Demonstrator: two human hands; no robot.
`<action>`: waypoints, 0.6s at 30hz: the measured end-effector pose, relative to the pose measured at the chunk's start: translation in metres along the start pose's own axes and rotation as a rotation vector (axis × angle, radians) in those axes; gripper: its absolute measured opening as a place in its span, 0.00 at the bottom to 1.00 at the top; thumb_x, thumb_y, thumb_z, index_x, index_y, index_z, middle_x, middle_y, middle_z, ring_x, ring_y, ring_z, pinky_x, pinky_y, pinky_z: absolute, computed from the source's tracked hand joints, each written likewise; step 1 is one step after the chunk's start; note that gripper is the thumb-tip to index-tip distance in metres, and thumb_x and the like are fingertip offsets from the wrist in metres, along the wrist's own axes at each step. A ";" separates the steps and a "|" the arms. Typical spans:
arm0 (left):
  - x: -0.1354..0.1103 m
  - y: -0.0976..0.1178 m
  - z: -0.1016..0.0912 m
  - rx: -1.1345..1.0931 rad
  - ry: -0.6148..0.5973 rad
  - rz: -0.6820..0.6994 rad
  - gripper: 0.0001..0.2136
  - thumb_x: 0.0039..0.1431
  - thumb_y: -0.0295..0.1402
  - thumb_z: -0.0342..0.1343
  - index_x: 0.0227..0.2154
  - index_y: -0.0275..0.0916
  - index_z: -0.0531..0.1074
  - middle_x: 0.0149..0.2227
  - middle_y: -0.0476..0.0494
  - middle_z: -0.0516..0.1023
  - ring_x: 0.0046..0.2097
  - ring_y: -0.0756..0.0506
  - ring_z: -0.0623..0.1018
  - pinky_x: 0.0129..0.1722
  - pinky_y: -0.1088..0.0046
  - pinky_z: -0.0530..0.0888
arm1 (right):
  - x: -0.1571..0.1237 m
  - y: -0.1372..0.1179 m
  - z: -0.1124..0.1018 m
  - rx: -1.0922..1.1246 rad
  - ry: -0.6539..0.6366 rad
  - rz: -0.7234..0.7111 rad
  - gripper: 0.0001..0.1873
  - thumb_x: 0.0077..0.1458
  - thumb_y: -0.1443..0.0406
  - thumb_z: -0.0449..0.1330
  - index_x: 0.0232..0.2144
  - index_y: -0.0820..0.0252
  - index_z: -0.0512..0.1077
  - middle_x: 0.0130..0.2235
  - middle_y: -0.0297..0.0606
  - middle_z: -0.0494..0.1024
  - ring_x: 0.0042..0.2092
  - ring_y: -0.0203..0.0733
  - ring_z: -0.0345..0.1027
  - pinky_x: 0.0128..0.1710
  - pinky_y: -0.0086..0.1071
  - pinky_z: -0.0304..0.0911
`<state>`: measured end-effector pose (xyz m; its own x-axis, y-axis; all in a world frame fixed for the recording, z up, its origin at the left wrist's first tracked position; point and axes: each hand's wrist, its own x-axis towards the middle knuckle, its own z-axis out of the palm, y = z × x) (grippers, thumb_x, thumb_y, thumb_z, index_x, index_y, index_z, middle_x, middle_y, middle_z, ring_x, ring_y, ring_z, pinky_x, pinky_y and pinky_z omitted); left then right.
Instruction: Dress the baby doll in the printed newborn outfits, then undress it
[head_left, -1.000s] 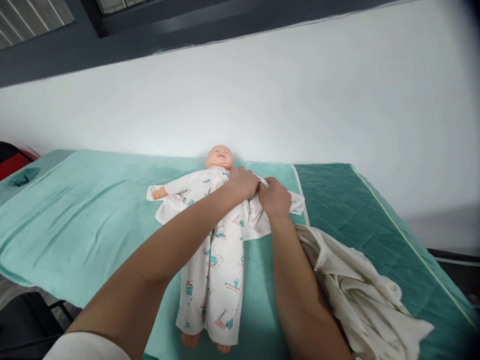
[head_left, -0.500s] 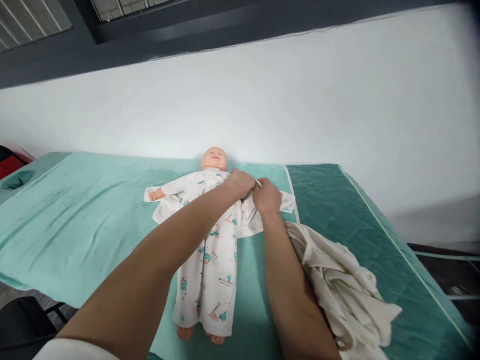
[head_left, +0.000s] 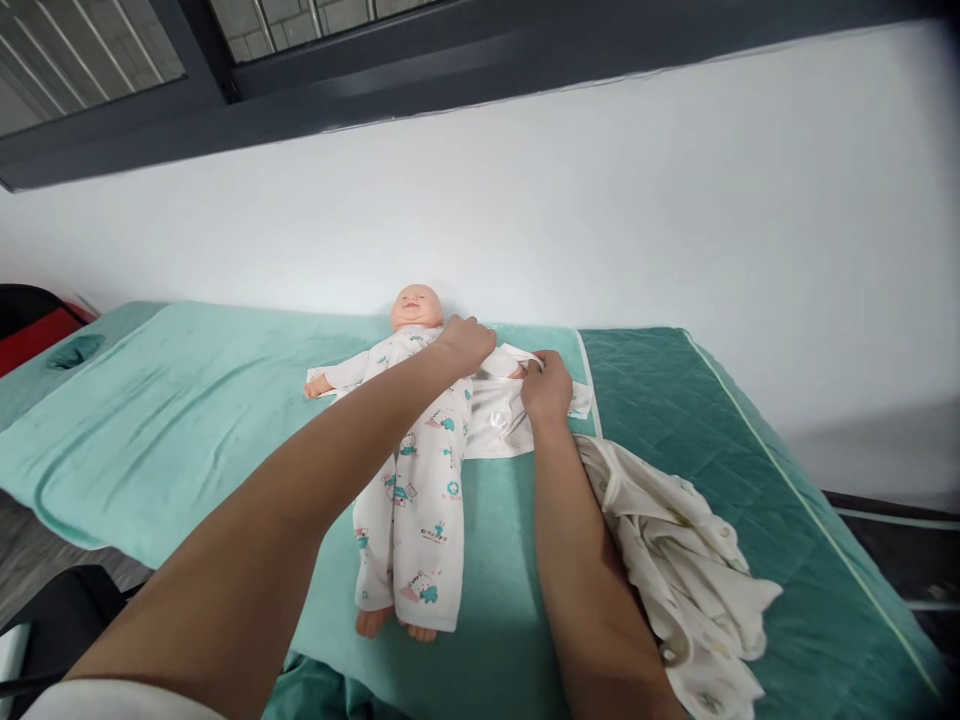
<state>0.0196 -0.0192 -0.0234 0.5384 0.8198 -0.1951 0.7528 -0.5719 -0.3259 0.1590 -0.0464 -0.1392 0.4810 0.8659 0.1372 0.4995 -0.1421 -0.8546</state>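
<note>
A baby doll (head_left: 417,304) lies on its back on a light green towel (head_left: 187,400), dressed in a white printed romper (head_left: 420,490). My left hand (head_left: 466,343) rests closed on the doll's chest near the shoulder, gripping the romper's front. My right hand (head_left: 547,385) is closed on the romper's open flap beside the doll's arm, which shows a little between my two hands. The flap lies spread out to the right. The doll's bare feet point toward me.
A crumpled cream garment (head_left: 675,560) lies on the dark green quilted pad (head_left: 735,440) by my right forearm. A white wall runs behind the bed, with a dark window frame above. A red and black object (head_left: 30,320) sits at far left.
My hands have moved apart. The left hand went up toward the doll's shoulder, the right pulled the flap outward to the right, uncovering part of the doll's arm. The view shifted slightly.
</note>
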 end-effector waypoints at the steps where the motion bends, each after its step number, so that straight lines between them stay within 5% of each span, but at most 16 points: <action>1: -0.003 -0.003 -0.001 -0.004 0.003 -0.008 0.21 0.57 0.21 0.55 0.55 0.31 0.69 0.54 0.29 0.77 0.56 0.37 0.72 0.51 0.61 0.68 | 0.001 0.002 0.001 0.024 0.004 0.003 0.18 0.59 0.63 0.49 0.46 0.59 0.73 0.44 0.46 0.78 0.46 0.51 0.68 0.49 0.41 0.61; 9: -0.019 -0.020 -0.007 0.003 -0.001 -0.058 0.23 0.56 0.20 0.54 0.55 0.32 0.69 0.53 0.29 0.76 0.54 0.37 0.73 0.49 0.62 0.69 | 0.016 0.022 0.011 0.290 0.033 0.057 0.15 0.53 0.63 0.52 0.41 0.61 0.70 0.44 0.44 0.77 0.45 0.46 0.70 0.48 0.39 0.65; 18: -0.028 -0.036 -0.008 0.003 0.003 -0.093 0.21 0.56 0.21 0.55 0.53 0.34 0.69 0.51 0.31 0.76 0.51 0.39 0.74 0.47 0.63 0.70 | 0.007 0.010 0.009 0.711 -0.048 0.128 0.20 0.44 0.61 0.58 0.42 0.60 0.70 0.38 0.37 0.78 0.37 0.42 0.74 0.37 0.34 0.70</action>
<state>-0.0195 -0.0211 0.0016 0.4674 0.8692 -0.1611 0.7986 -0.4933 -0.3448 0.1616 -0.0372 -0.1512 0.4641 0.8858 0.0063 -0.1557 0.0886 -0.9838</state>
